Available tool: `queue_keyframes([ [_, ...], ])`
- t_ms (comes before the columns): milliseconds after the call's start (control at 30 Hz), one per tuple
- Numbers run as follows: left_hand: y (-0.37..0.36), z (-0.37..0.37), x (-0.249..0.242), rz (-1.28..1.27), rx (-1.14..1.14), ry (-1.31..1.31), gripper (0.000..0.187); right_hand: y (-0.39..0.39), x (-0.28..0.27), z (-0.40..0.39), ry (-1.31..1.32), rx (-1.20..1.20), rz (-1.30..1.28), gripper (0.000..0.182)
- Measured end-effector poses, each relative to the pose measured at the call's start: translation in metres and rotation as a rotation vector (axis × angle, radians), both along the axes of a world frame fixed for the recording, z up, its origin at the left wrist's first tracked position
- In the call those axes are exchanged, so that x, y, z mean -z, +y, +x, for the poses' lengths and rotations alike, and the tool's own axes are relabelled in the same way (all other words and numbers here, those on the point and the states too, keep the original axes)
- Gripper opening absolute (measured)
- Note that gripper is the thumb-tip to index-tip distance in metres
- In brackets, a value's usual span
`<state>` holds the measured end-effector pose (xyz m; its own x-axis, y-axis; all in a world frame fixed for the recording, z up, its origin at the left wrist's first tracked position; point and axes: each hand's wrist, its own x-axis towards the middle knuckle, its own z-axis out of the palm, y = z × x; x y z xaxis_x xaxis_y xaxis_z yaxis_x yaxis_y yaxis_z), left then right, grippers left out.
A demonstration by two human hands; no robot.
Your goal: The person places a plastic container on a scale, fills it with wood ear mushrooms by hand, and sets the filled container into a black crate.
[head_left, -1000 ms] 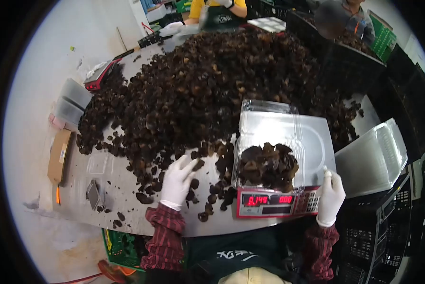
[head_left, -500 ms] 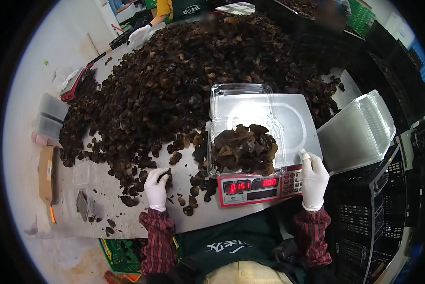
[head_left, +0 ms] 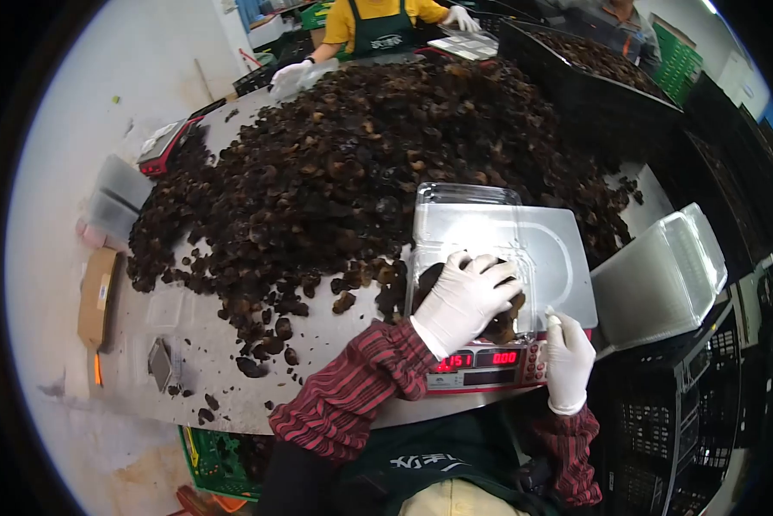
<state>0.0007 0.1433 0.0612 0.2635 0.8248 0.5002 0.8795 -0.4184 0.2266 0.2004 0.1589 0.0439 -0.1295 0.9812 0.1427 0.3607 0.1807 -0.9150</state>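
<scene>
My left hand [head_left: 468,301], in a white glove, lies spread over the dark mushroom pieces [head_left: 508,320] in the clear plastic box [head_left: 468,194]. The open box rests on the metal plate of the red scale [head_left: 567,258], whose partly covered display shows red digits. At the scale's front right corner is my right hand [head_left: 567,361], gloved too, its fingers pinched together beside the box's edge; what they hold, if anything, is too small to name. Behind the scale spreads a large heap of dark mushrooms [head_left: 343,163].
Stacked clear boxes [head_left: 662,275] stand right of the scale. A second red scale [head_left: 167,146] and a cardboard piece [head_left: 99,297] are at the left. Across the table are a person in yellow [head_left: 378,26] and a black crate [head_left: 575,77]. A green crate [head_left: 218,460] sits below.
My left hand has moved right from the loose pieces on the table onto the mushrooms in the box and has spread its fingers. The view has shifted, showing more of the person opposite.
</scene>
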Motion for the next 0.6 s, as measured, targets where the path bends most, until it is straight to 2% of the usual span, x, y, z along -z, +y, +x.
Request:
queue_keyframes([
  [100,-0.014,-0.008,-0.02,0.12,0.001,-0.247,0.034,0.007,0.019,0.016,-0.118,0.047,0.147,0.013],
  [167,-0.029,-0.03,-0.024,0.096,-0.099,-0.365,0.029,0.008,0.014,0.015,-0.059,0.069,0.064,0.013],
  [200,-0.036,-0.043,-0.007,0.151,-0.245,-0.346,0.028,0.009,0.01,0.015,0.003,0.099,-0.014,0.013],
  [267,-0.05,-0.078,0.025,0.049,-0.458,-0.417,0.026,0.01,0.006,0.014,-0.029,0.107,0.022,0.013],
  [333,-0.075,-0.115,0.078,-0.125,-0.626,-0.312,0.031,0.01,0.006,0.013,0.039,0.098,-0.013,0.014],
  [367,-0.089,-0.128,0.102,-0.202,-0.669,-0.244,0.035,0.008,0.005,0.012,0.038,0.095,-0.008,0.014],
  [400,-0.101,-0.136,0.118,-0.304,-0.683,-0.188,0.029,0.008,0.007,0.012,0.021,0.092,0.005,0.014],
  [467,-0.117,-0.146,0.145,-0.197,-0.668,-0.359,0.015,0.006,0.008,0.011,0.008,0.079,0.074,0.014],
  [600,-0.122,-0.147,0.13,-0.228,-0.67,-0.493,0.014,-0.001,0.001,0.007,0.015,0.023,0.045,0.013],
])
